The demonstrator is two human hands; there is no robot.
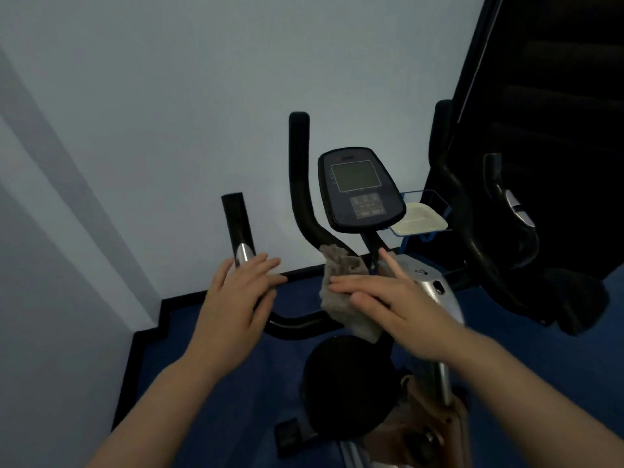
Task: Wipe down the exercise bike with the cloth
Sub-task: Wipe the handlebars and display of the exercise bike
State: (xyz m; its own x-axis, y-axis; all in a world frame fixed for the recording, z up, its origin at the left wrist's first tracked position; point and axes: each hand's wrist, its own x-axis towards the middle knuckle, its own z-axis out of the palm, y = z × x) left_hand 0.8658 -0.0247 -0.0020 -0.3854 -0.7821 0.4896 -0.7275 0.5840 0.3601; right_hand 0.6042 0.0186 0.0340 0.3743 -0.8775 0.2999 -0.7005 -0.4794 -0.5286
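Two bare forearms reach up from the bottom of the frame toward the exercise bike at center, where the right hand, fingers straight, presses the grey cloth against the handlebar stem below the console. The left hand rests flat-fingered on the left handlebar, grip unclosed. The soft, light cloth looks best bunched in the palm; motion blurs the right hand, and the bike's lower frame is cut off.

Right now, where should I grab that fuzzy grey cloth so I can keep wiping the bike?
Probably the loose lower corner of the crumpled grey cloth, coming from below. It hangs free under the right hand, whose flat fingers press its middle against the black handlebar stem. The top is bunched on the bar, harder to pinch.
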